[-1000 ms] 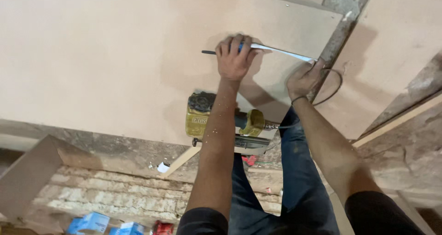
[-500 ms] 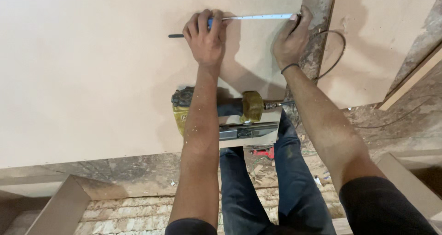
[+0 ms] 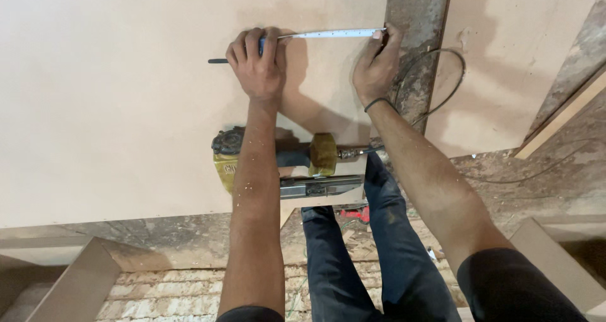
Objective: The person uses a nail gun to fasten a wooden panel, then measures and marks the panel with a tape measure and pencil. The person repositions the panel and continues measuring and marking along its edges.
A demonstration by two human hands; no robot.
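the thin steel tape measure blade [image 3: 331, 34], springy and prone to buckling, lies flat on the fibreboard sheet [image 3: 113, 107], its end pinched at the sheet's edge by the right hand [image 3: 375, 66], while the left hand [image 3: 257, 63] clamps blade and pencil [image 3: 218, 60] together.

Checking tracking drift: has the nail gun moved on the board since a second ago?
No. The nail gun lies at the same spot by the board's near edge; only the camera shifted.

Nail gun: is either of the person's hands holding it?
No: the nail gun lies on the board while the left hand and right hand stretch a tape measure.
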